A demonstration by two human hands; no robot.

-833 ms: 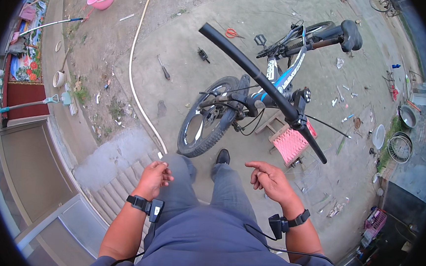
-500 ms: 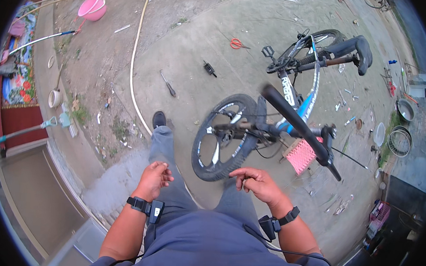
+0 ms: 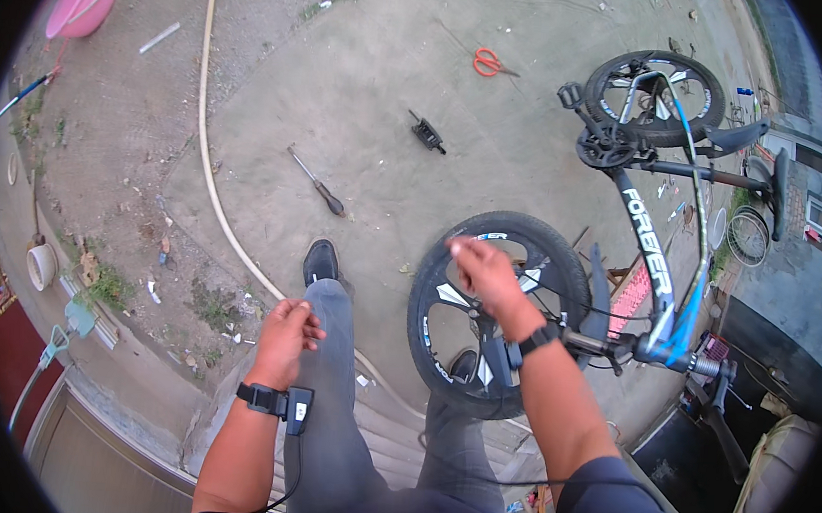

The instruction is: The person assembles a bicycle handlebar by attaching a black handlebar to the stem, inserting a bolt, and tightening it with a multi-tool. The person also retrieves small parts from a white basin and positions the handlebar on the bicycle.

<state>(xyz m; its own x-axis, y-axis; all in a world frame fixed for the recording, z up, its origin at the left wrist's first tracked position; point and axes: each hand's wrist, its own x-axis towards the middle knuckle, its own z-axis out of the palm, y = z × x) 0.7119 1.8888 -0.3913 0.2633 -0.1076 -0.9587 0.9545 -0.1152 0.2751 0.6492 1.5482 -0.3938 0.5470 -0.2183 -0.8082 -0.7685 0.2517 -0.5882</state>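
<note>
A black, white and blue bicycle (image 3: 654,259) lies tilted to my right, its front wheel (image 3: 434,332) before my legs. My right hand (image 3: 488,276) hangs over that wheel's upper part, fingers bent and slightly smeared. Whether it touches the tyre I cannot tell. Above my left knee is my left hand (image 3: 288,337), closed with thumb and forefinger together; anything in it is hidden. Beyond my left shoe lies a screwdriver (image 3: 317,183) with a dark handle. Farther off lie a loose black bicycle pedal (image 3: 427,134) and orange-handled scissors (image 3: 488,63).
A pale hose (image 3: 210,161) curves along the ground on the left. A pink bucket (image 3: 87,10) stands at the far left, with a small white pot (image 3: 40,267) nearer. The bicycle's handlebar (image 3: 725,433) reaches lower right, and a pink woven piece (image 3: 631,299) lies behind the frame.
The bicycle has tipped over to the right; its handlebar has swung away and its wheels show more of their faces. My right hand has moved forward over the front wheel. The view has shifted.
</note>
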